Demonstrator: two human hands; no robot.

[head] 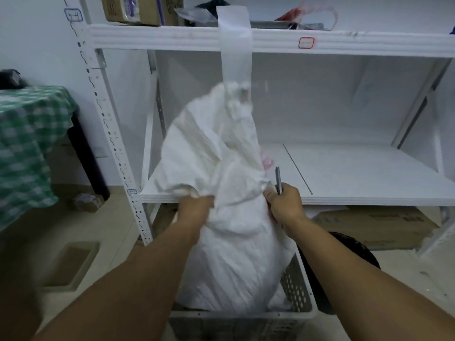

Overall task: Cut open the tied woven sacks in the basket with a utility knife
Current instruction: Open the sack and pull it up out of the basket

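A grey perforated basket is sitting nearest, holding a white woven sack that is standing upright in it. Above the basket rim, the left hand is bunching a fold of the sack's cloth in closed fingers. Just right of that grip, the right hand is clenching a utility knife, tip upward, beside the sack's neck. Beyond both hands a white shelf is standing.

sack: in the basket, near
shelf rack: behind the basket
covered table: far left
cardboard boxes: on top shelf, far left
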